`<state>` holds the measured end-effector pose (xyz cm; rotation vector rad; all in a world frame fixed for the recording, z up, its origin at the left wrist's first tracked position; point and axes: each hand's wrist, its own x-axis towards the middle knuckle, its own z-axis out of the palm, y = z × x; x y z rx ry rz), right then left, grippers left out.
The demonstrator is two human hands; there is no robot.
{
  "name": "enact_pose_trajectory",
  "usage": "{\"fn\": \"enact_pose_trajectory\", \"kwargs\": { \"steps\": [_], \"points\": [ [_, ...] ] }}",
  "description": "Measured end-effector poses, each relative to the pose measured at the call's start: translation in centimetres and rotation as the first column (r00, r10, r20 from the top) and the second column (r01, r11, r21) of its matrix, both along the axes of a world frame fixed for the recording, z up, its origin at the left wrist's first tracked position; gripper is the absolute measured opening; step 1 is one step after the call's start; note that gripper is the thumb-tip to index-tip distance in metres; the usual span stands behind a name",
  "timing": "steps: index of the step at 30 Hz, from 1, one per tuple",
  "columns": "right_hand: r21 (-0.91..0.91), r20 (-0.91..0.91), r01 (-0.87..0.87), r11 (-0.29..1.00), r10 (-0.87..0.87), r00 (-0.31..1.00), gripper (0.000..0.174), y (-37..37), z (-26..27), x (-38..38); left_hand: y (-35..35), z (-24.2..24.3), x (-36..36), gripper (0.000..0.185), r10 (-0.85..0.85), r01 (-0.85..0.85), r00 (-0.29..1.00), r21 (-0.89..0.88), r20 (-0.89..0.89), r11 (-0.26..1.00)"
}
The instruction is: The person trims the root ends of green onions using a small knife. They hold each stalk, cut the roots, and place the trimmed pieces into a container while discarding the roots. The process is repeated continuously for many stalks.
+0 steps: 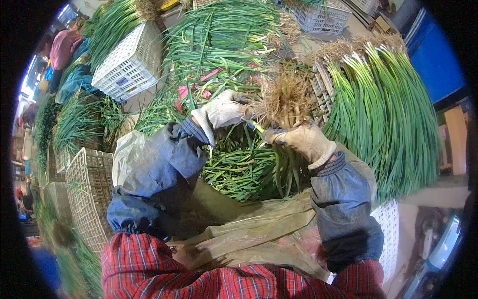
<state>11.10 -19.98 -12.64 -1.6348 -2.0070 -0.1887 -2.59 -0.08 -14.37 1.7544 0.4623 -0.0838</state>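
Both my hands wear dirty white knit gloves, with blue sleeve covers over the forearms. My right hand (304,142) is closed around a bunch of green onions, whose brown roots (289,97) stand up above the fingers and whose leaves hang below. My left hand (224,110) is at the left edge of those roots, its fingertips partly hidden; whether it grips any is unclear. A pale green onion stalk (257,127) slants between the two hands. Loose green leaves (242,172) lie in a heap beneath them, in front of a translucent plastic apron (254,231) over my lap.
Trimmed-looking green onions with white stems (384,104) are piled on a crate at right. More onions (224,33) lie ahead. White plastic crates stand at upper left (129,59), left (89,198) and top right (321,17). A person in pink (65,48) is at far left.
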Motion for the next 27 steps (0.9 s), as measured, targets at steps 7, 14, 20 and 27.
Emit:
{"fn": "enact_pose_trajectory", "kwargs": {
  "steps": [7, 14, 20, 27],
  "points": [
    [-0.264, -0.886, -0.241, 0.934, -0.136, 0.443, 0.016, -1.2, -0.4, 0.8, 2.7, -0.7, -0.1, 0.019, 0.068, -0.024, 0.997, 0.821, -0.019, 0.57],
    [-0.26, -0.946, -0.277, 0.925, -0.302, -0.119, 0.022, -2.0, 0.5, 2.3, 9.4, -3.7, -3.6, 0.027, 0.49, -0.231, 0.871, 0.913, 0.039, 0.337],
    [-0.274, -0.96, -0.226, 0.935, -0.28, 0.004, 0.024, -2.7, -0.6, 3.2, 5.5, -0.6, -1.2, 0.039, 0.258, -0.112, 0.939, -0.506, 0.228, 0.855],
    [-0.153, -0.905, -0.294, 0.943, -0.254, -0.342, 0.03, -1.2, 0.1, 1.3, 1.5, 3.9, 0.3, 0.021, 0.297, -0.168, 0.916, -0.414, 0.269, 0.895]
  ]
}}
